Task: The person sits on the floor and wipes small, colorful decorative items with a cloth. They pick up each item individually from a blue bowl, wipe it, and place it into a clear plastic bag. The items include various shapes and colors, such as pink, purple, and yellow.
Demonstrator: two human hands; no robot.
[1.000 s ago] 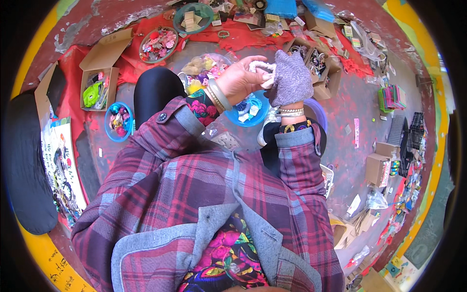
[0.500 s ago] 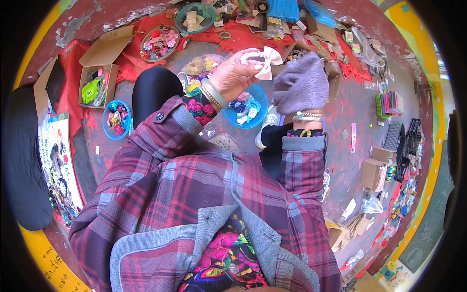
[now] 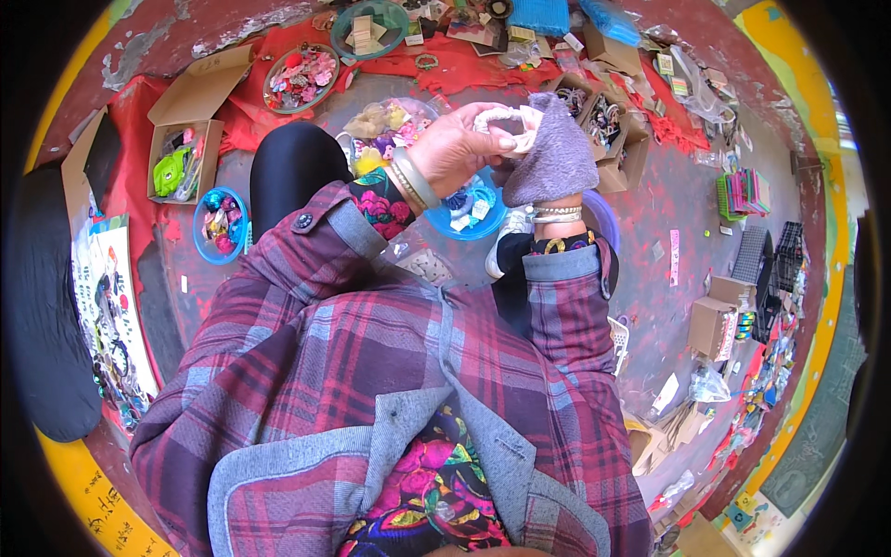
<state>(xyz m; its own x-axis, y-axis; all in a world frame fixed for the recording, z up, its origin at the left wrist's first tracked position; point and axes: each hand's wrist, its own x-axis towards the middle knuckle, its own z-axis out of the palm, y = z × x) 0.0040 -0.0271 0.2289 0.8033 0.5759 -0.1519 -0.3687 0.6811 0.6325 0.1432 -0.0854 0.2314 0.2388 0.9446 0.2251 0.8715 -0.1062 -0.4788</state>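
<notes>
My left hand [image 3: 452, 148] pinches a cream hair tie [image 3: 501, 112] with a bow, its band forming an open loop beyond my fingers. A grey-purple fuzzy cloth [image 3: 561, 153] drapes over my right hand [image 3: 561, 202], hiding most of its fingers. The cloth touches the bow side of the hair tie and covers part of the bow. Beneath my hands sits a blue basin [image 3: 475, 231] holding blue and white hair ties. Behind my left hand lies a clear bag [image 3: 349, 148] of yellow, pink and purple hair pieces.
A small blue basket [image 3: 200, 243] of shiny pieces and an open carton [image 3: 212, 153] stand on the left. Farther off are a tray [image 3: 269, 93] of pink pieces and a teal basin [image 3: 401, 35]. Cartons [image 3: 631, 165] stand beyond my right hand; a purple tub [image 3: 605, 223] is beside my right wrist.
My right hand has moved left with the cloth, which now meets the hair tie and partly covers its bow. My left hand has shifted slightly right and down, still holding the tie.
</notes>
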